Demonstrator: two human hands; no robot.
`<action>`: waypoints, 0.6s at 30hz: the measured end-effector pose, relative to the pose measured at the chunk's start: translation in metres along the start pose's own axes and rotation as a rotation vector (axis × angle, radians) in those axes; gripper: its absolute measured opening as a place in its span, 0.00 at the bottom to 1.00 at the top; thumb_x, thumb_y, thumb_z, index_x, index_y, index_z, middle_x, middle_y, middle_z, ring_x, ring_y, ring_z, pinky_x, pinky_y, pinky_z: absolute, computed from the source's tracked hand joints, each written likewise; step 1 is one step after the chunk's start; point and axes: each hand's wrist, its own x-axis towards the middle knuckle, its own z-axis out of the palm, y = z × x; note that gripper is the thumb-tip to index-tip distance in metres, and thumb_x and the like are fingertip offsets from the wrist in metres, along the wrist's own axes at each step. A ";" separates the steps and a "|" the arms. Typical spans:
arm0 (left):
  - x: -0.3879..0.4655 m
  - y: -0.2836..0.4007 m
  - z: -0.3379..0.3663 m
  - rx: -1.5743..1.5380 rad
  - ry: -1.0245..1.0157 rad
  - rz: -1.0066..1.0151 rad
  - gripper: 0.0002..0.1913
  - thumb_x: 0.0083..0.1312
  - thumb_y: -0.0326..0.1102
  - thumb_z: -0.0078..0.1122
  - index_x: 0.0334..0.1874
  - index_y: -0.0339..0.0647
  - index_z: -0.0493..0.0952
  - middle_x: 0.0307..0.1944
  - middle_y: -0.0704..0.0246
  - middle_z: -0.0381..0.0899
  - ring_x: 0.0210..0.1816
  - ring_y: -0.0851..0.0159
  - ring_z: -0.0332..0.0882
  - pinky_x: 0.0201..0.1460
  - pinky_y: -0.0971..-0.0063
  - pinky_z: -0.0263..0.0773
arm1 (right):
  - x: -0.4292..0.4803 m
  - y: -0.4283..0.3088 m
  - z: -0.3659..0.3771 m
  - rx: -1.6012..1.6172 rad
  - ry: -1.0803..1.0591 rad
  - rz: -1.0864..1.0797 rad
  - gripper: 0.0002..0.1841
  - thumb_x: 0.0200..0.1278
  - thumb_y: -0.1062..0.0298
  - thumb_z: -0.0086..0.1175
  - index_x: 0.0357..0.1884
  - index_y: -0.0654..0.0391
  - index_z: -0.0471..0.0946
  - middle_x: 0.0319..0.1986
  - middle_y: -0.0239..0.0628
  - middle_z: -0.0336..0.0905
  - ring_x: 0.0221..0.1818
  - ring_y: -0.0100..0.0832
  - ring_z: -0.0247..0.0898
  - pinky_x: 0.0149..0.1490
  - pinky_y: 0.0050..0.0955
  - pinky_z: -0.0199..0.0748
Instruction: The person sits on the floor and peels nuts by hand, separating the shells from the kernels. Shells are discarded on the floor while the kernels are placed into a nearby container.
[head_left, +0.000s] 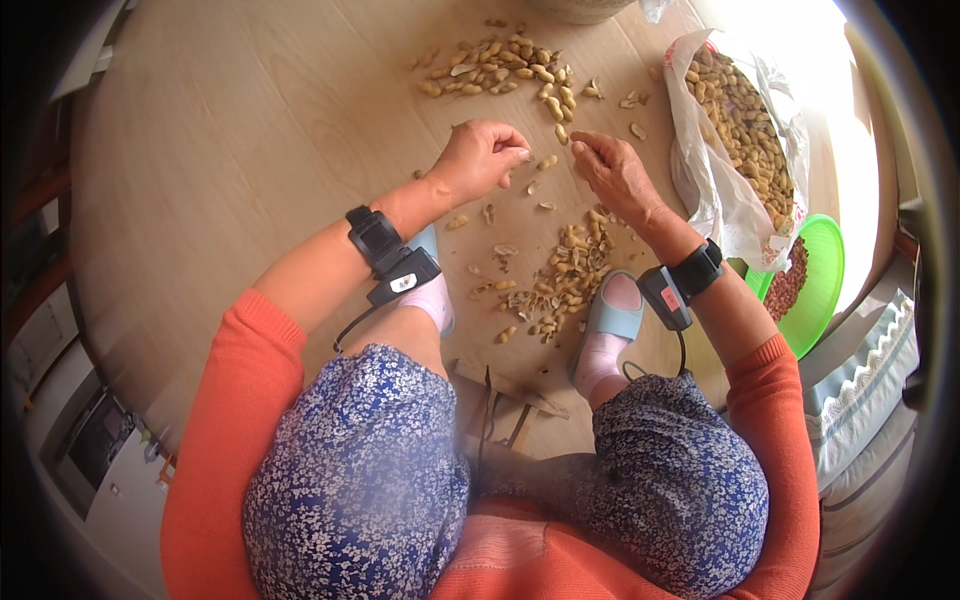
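My left hand (486, 159) is over the wooden floor, thumb and fingertips pinched together; a small dark bit shows at the tips, too small to name. To its right, my right hand (611, 169) has thumb and forefinger close together beside an unshelled peanut (561, 135); whether it touches or holds anything is unclear. Another peanut (547, 162) lies on the floor between the hands. Beyond them spreads a loose pile of unshelled peanuts (495, 67). Nearer, between my feet, lies a heap of peanut shells (559, 285).
At the right stand an open white plastic bag (697, 150) full of unshelled peanuts and a green plastic basin (825, 277) with reddish shelled kernels (787, 285). My slippered feet flank the shells. A wooden piece (514, 388) lies between my legs. A container (581, 9) is at the top edge.
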 end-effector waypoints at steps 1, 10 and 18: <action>-0.001 0.002 0.000 0.042 0.052 0.053 0.11 0.70 0.35 0.62 0.45 0.32 0.81 0.34 0.70 0.82 0.28 0.75 0.81 0.29 0.81 0.75 | -0.001 0.002 0.000 0.012 -0.002 0.069 0.20 0.77 0.56 0.48 0.50 0.65 0.79 0.23 0.28 0.72 0.23 0.21 0.63 0.28 0.26 0.63; 0.036 0.032 0.011 0.388 0.270 0.681 0.13 0.63 0.32 0.64 0.50 0.40 0.82 0.40 0.63 0.83 0.37 0.60 0.81 0.41 0.71 0.77 | 0.000 0.013 -0.004 0.938 -0.436 0.482 0.24 0.79 0.46 0.39 0.41 0.58 0.76 0.27 0.29 0.72 0.23 0.21 0.62 0.25 0.18 0.56; 0.103 -0.013 0.011 0.970 0.021 0.802 0.10 0.58 0.20 0.54 0.41 0.39 0.75 0.41 0.63 0.76 0.46 0.53 0.81 0.47 0.61 0.77 | -0.015 0.004 -0.014 0.605 -0.300 0.464 0.14 0.79 0.58 0.45 0.43 0.59 0.75 0.22 0.21 0.60 0.20 0.15 0.51 0.23 0.17 0.49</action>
